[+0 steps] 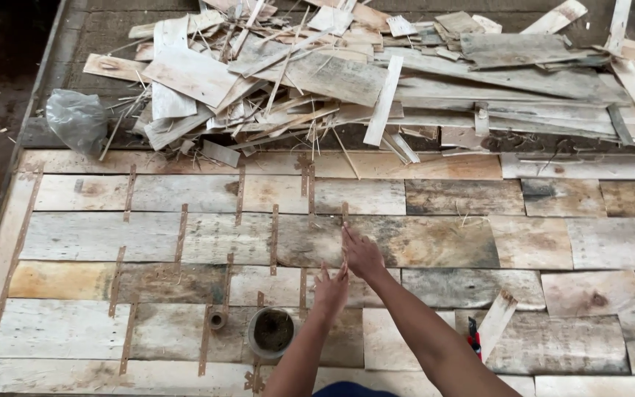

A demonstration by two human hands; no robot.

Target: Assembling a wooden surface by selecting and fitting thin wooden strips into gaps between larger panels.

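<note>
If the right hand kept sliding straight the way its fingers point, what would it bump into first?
Probably nothing soon: the right hand points up along the brown tape strip over flat boards. The first real obstacle looks like the scrap wood pile, though depth is unclear.

I take the round pot point(273, 331) as my landmark, standing on the floor of laid boards point(442, 242). Just left of it lies a small tape roll point(218, 320). Just right of it and a little beyond, my left hand point(331, 288) rests on the boards, with my right hand point(362, 254) touching them farther back. Well to the pot's right lies a loose short board point(495, 323), a small tool point(473, 338) beside it. Far behind the pot sits the scrap wood pile point(376, 73), a crumpled plastic bag point(76, 117) at its left end.
</note>
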